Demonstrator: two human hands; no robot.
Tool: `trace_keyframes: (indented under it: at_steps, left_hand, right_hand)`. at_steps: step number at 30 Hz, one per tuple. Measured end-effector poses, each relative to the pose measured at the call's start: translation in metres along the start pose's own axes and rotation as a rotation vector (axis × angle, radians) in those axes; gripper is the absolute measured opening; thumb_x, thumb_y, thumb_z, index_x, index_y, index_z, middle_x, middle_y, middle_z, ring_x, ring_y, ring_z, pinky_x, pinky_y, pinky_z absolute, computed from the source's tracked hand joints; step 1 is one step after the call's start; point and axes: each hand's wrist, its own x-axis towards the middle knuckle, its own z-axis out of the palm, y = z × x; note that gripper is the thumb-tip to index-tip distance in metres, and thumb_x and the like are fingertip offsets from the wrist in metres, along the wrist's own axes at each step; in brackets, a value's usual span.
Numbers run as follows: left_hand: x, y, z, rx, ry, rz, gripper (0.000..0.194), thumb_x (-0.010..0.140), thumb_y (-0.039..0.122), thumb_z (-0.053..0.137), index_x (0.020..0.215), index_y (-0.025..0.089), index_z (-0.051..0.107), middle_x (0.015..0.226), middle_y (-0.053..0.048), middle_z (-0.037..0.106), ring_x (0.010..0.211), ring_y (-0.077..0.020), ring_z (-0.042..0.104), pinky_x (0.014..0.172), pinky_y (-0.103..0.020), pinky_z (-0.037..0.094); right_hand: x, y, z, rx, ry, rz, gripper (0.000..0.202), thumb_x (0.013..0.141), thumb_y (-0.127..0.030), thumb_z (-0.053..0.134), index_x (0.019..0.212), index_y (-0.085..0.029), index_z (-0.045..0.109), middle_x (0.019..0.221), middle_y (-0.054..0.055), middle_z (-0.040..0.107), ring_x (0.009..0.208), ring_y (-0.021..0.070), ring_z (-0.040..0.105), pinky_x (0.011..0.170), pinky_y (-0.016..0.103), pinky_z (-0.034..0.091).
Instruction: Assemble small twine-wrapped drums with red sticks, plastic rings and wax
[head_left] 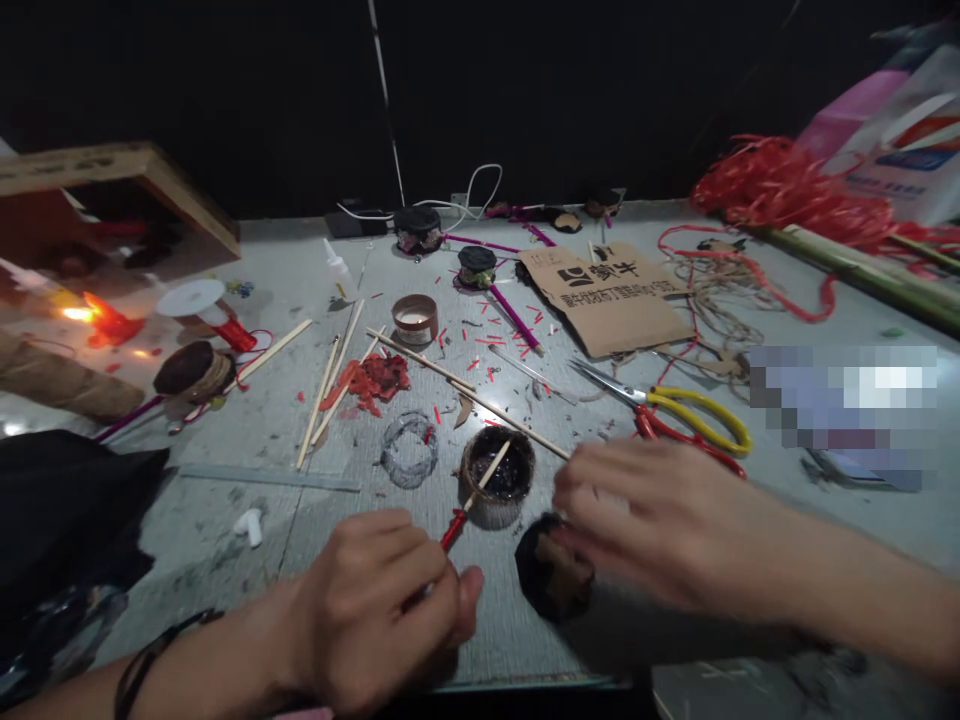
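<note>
My left hand (390,600) is closed around a thin stick wrapped in red string (453,528). The stick's bare wooden end runs into a small round drum body (475,478) with a dark, hollow inside. My right hand (645,510), smeared by motion, hangs just right of the drum body. Its thumb overlaps a black, many-sided piece (534,570) with a brown patch; whether the fingers grip it is hidden by blur. Between the hands and the scissors (637,395), a wooden stick (517,415) slants down toward my right fingers.
A burning candle flame (79,314) stands at the left, by a string spool (191,298) and a finished-looking drum (191,370). Red scraps (379,380), a tape roll (415,318), a clear ring (409,450) and a cardboard piece (607,300) lie ahead. Red raffia (787,195) fills the back right.
</note>
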Motion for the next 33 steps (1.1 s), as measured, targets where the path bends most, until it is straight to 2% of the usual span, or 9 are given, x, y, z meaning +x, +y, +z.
trace_keyframes:
  at_steps: [2, 5, 7, 9, 14, 21, 28, 30, 33]
  left_hand:
    - [0.000, 0.005, 0.002, -0.028, -0.011, 0.115, 0.026, 0.099, 0.012, 0.068, 0.074, 0.020, 0.067, 0.059, 0.004, 0.056, 0.052, -0.0123, 0.049, 0.050, -0.034, 0.037]
    - [0.006, 0.010, 0.005, -0.017, -0.084, 0.287, 0.016, 0.103, 0.016, 0.064, 0.107, 0.020, 0.079, 0.095, -0.001, 0.077, 0.087, -0.0165, 0.070, 0.066, -0.032, 0.053]
    - [0.011, 0.009, 0.008, 0.029, -0.152, 0.374, 0.028, 0.107, 0.018, 0.054, 0.121, 0.023, 0.078, 0.127, -0.002, 0.078, 0.119, -0.0196, 0.069, 0.085, -0.031, 0.059]
    - [0.015, 0.007, 0.013, 0.059, -0.199, 0.415, 0.031, 0.109, 0.020, 0.051, 0.127, 0.023, 0.077, 0.141, -0.005, 0.074, 0.132, -0.0218, 0.065, 0.096, -0.032, 0.059]
    - [0.014, 0.002, 0.027, 0.000, -0.203, 0.329, 0.017, 0.103, 0.023, 0.065, 0.115, 0.021, 0.077, 0.129, -0.005, 0.078, 0.122, -0.0205, 0.070, 0.102, -0.035, 0.059]
    - [-0.002, -0.004, 0.043, 0.040, -0.045, 0.225, 0.012, 0.101, 0.017, 0.069, 0.108, 0.022, 0.077, 0.122, -0.002, 0.080, 0.118, -0.0198, 0.070, 0.094, -0.034, 0.059]
    - [-0.004, -0.014, 0.050, 0.016, 0.062, 0.077, 0.006, 0.099, 0.016, 0.069, 0.100, 0.019, 0.075, 0.113, -0.004, 0.082, 0.113, -0.0204, 0.071, 0.096, -0.033, 0.059]
    - [-0.004, -0.015, 0.053, 0.003, 0.094, 0.055, 0.005, 0.098, 0.015, 0.071, 0.098, 0.019, 0.074, 0.109, -0.004, 0.081, 0.110, -0.0194, 0.071, 0.095, -0.032, 0.058]
    - [-0.006, -0.015, 0.057, -0.021, 0.103, 0.044, 0.006, 0.097, 0.014, 0.072, 0.099, 0.019, 0.073, 0.109, -0.003, 0.080, 0.108, -0.0187, 0.071, 0.096, -0.031, 0.057]
  right_hand:
    - [0.005, 0.025, -0.005, -0.157, 0.009, 0.206, 0.025, 0.112, -0.029, 0.051, 0.098, -0.016, 0.067, 0.092, 0.007, 0.069, 0.073, 0.0202, 0.062, 0.063, 0.034, 0.037]
    - [0.018, 0.059, 0.001, -0.297, -0.194, 0.541, 0.025, 0.110, -0.035, 0.057, 0.110, -0.013, 0.069, 0.105, 0.014, 0.073, 0.081, 0.0248, 0.068, 0.061, 0.033, 0.033]
    - [0.027, 0.073, 0.008, -0.299, -0.246, 0.597, 0.026, 0.109, -0.035, 0.056, 0.108, -0.012, 0.070, 0.105, 0.015, 0.074, 0.081, 0.0258, 0.069, 0.061, 0.034, 0.033]
    - [0.034, 0.080, 0.015, -0.280, -0.265, 0.599, 0.026, 0.108, -0.032, 0.055, 0.102, -0.013, 0.071, 0.102, 0.015, 0.076, 0.078, 0.0253, 0.069, 0.060, 0.034, 0.033]
    - [0.038, 0.083, 0.018, -0.245, -0.302, 0.636, 0.025, 0.105, -0.025, 0.050, 0.093, -0.015, 0.069, 0.088, 0.014, 0.077, 0.070, 0.0236, 0.068, 0.058, 0.035, 0.031]
    - [0.045, 0.090, -0.007, -0.297, -0.279, 0.728, 0.025, 0.107, -0.025, 0.041, 0.110, -0.015, 0.063, 0.075, 0.014, 0.075, 0.056, 0.0239, 0.063, 0.054, 0.035, 0.021]
    - [0.064, 0.083, -0.030, -0.414, -0.328, 0.788, 0.017, 0.101, -0.020, 0.046, 0.105, -0.018, 0.063, 0.070, 0.015, 0.074, 0.050, 0.0255, 0.060, 0.052, 0.036, 0.016]
    - [0.060, 0.080, -0.048, -0.434, -0.261, 0.824, 0.017, 0.101, -0.024, 0.044, 0.104, -0.019, 0.060, 0.069, 0.014, 0.074, 0.048, 0.0268, 0.060, 0.050, 0.035, 0.020]
    - [0.049, 0.077, -0.074, -0.348, 0.022, 0.763, 0.016, 0.101, -0.035, 0.045, 0.104, -0.024, 0.056, 0.071, 0.008, 0.073, 0.048, 0.0250, 0.061, 0.051, 0.034, 0.029]
